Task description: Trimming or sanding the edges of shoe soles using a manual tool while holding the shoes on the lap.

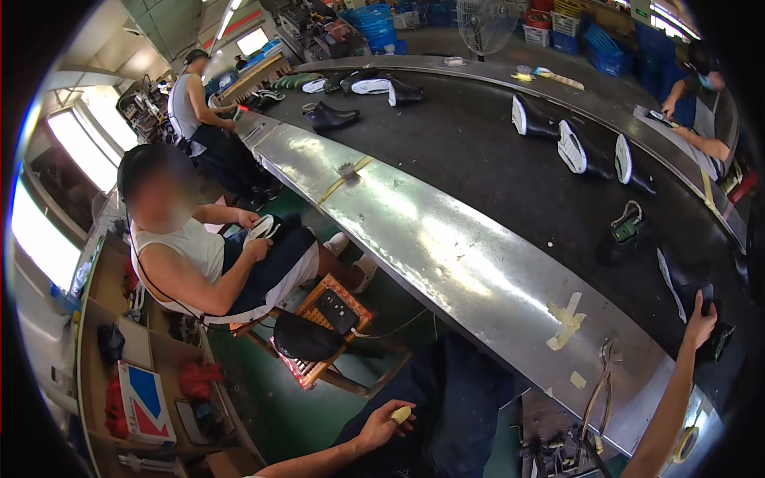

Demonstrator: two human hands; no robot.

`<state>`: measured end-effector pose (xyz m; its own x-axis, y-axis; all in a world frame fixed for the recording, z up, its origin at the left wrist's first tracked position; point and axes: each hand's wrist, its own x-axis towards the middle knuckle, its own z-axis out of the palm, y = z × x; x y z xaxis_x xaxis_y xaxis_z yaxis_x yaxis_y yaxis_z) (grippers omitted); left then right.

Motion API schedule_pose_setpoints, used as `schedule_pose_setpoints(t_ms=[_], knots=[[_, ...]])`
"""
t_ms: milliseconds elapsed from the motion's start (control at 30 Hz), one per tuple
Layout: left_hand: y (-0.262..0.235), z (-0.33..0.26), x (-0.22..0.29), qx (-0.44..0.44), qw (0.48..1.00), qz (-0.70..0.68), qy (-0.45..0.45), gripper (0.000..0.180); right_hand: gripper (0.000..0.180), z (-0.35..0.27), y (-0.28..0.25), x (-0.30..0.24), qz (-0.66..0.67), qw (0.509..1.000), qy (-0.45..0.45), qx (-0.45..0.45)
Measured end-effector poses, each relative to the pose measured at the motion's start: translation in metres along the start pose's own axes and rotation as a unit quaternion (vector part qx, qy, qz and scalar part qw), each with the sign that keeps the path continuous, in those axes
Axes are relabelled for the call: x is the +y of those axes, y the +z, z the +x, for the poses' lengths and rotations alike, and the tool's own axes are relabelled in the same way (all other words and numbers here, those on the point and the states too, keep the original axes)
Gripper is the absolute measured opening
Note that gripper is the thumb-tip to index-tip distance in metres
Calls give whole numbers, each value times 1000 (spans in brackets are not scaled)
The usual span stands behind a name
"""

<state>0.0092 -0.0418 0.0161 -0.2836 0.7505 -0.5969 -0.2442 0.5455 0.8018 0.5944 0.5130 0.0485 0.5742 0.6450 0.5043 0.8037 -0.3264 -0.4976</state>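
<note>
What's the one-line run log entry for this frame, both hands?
left hand: on lap, small pale yellow piece at fingertips | right hand: reaching to black boot on conveyor belt | pliers on steel ledge

A dark conveyor belt (478, 151), edged by a steel ledge (446, 255) bearing tape strips (567, 319) and pliers (599, 386), carries black boots (582, 151) and loose soles (370, 86).

Right hand (701, 319) fingers hidden behind the black boot (692, 296) at 4 o'clock. Both forearms cut off at the bottom edge, 6 o'clock.
</note>
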Motion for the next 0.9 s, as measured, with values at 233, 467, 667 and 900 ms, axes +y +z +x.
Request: schedule_pose_setpoints(t_ms=[233, 467, 667, 900], knots=[[-3, -1, 3, 17, 999, -34, -12, 30, 105, -17, -27, -14, 217, 909, 109, -340], [1, 5, 3, -35, 999, -17, -1, 30, 84, -30, -54, 3, 297, 925, -100, -214], [-13, 4, -5, -24, 996, -77, 45, 29, 71, -43, -82, -33, 168, 968, -49, -180], [-13, 6, -10, -19, 993, -103, 53, 26, 63, -40, -145, -94, 148, 982, -116, 6]])
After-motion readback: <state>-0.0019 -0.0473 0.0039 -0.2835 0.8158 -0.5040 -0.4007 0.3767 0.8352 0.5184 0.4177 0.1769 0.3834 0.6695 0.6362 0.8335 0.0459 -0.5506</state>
